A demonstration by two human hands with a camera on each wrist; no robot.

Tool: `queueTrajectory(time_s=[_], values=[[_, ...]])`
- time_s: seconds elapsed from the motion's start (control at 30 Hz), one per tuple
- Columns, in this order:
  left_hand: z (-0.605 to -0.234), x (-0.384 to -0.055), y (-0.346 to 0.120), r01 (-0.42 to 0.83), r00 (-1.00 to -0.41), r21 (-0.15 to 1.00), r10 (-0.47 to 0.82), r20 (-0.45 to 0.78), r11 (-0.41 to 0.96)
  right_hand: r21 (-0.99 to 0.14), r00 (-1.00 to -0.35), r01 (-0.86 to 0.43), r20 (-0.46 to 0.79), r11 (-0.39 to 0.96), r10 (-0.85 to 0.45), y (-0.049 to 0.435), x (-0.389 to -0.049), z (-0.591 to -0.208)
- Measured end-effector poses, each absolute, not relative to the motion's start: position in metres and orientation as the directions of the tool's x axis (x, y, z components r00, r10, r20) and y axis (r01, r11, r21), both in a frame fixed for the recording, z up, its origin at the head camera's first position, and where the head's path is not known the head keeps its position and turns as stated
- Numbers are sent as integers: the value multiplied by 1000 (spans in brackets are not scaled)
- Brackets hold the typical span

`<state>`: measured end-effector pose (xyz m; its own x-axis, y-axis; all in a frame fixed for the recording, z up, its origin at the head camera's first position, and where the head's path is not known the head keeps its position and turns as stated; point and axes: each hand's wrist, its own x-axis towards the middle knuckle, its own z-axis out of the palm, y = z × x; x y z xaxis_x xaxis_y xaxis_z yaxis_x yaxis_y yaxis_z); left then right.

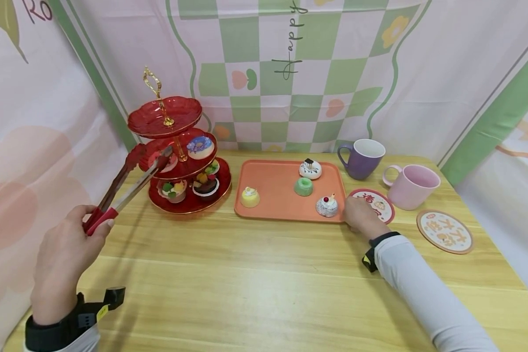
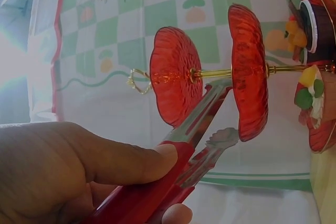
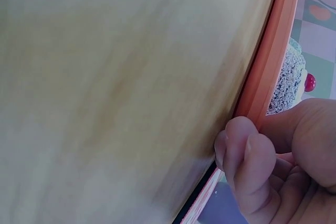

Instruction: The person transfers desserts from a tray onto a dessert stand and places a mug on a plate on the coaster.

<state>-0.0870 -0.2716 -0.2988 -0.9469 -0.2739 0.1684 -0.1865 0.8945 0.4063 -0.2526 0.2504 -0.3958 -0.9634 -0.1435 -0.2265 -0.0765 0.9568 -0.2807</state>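
My left hand (image 1: pixel 66 252) grips a pair of red-handled tongs (image 1: pixel 122 199). Their metal tips are spread apart at the middle tier of a red three-tier stand (image 1: pixel 176 105), beside a pink doughnut (image 1: pixel 167 164). A blue-topped doughnut (image 1: pixel 201 147) shares that tier. In the left wrist view the tongs (image 2: pixel 205 114) reach between the upper two tiers. My right hand (image 1: pixel 362 215) pinches the front right corner of an orange tray (image 1: pixel 277 190); the tray rim (image 3: pixel 265 61) runs into the curled fingers in the right wrist view. A speckled cake with a cherry (image 1: pixel 327 207) sits near that corner.
On the tray lie a yellow cake (image 1: pixel 250 197), a green ring cake (image 1: pixel 303 186) and a white doughnut (image 1: pixel 310 168). Cupcakes (image 1: pixel 206 187) fill the bottom tier. To the right stand a purple mug (image 1: pixel 363 159), a pink mug (image 1: pixel 412 187) and round coasters (image 1: pixel 444 231).
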Motion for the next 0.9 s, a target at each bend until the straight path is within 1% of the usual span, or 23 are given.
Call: queueTrajectory(time_s=[0.37, 0.57, 0.7, 0.9], values=[[-298, -82, -275, -185, -948, 434, -276, 155, 881, -273, -962, -72, -234, 959, -139, 249, -254, -397], [-300, -78, -275, -155, -946, 450, -263, 190, 880, -282, -961, -63, -242, 957, -134, 249, -254, -396], [-301, -77, -277, -131, -952, 457, -241, 189, 880, -295, -956, -36, -267, 955, -119, 248, -254, -395], [-299, -75, -275, -112, -956, 461, -222, 193, 881, -275, -962, -72, -236, 959, -140, 249, -253, -394]])
